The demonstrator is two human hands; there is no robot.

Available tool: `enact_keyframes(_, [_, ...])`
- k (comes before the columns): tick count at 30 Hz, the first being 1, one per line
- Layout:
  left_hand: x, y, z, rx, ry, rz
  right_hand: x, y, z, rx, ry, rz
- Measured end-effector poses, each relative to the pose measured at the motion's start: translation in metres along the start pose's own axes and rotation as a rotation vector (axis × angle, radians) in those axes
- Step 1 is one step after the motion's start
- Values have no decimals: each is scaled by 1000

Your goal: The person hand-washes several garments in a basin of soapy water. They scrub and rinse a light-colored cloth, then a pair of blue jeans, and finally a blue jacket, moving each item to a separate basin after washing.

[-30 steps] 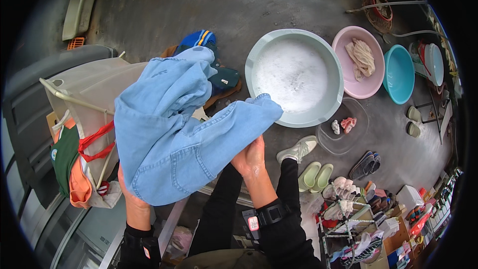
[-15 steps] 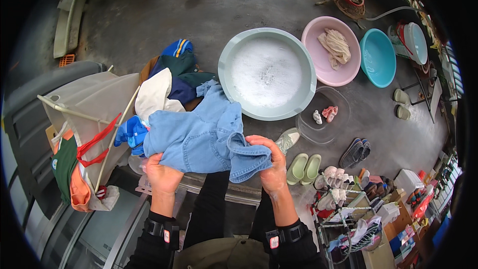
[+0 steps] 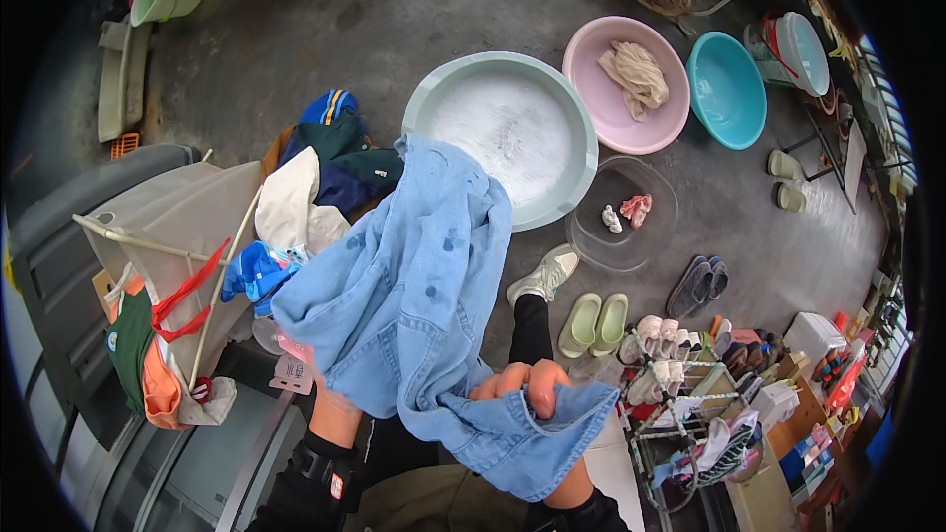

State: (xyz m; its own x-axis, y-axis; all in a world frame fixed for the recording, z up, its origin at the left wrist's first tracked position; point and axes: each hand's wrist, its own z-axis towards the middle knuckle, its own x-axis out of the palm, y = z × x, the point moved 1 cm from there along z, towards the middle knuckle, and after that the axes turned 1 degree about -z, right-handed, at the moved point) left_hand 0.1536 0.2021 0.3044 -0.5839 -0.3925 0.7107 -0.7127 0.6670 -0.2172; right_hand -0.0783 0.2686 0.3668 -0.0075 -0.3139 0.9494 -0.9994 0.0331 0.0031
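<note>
Held up the light-blue denim garment [image 3: 424, 276], stretched lengthwise from the right hand [image 3: 522, 389], curled tightly round its near end, forward to overlap the sudsy basin [image 3: 581, 153] in view. Looked crumpled, seamed, dark-spotted. Couldn't tell the grip of the left hand [image 3: 331, 406], mostly hidden behind.

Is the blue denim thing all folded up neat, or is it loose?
Loose, not folded: the blue denim garment hangs in uneven creases, and part of it is bunched in the right hand.
</note>
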Motion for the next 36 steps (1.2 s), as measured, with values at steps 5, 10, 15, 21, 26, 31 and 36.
enact_keyframes(5, [4, 0, 34, -114, -308, 191, 0, -15, 10, -88, -237, -572])
enact_keyframes(10, [37, 26, 12, -210, 49, 376, -28, -38, 25, 22, -450, -800])
enact_keyframes(15, [46, 44, 14, -57, -226, 727, -37, -38, 32, -18, -279, -557])
enact_keyframes(21, [50, 41, 23, 38, -216, 546, -39, -5, 36, 47, -441, -847])
enact_keyframes(26, [56, 20, 26, 70, -263, 547, -57, 21, 43, -134, -386, -1610])
enact_keyframes(31, [47, -27, 47, -90, -394, 813, -83, 83, 53, 136, -535, -1329])
enact_keyframes(36, [33, -64, 61, -182, -354, 421, -80, 113, 59, 336, -380, -1311])
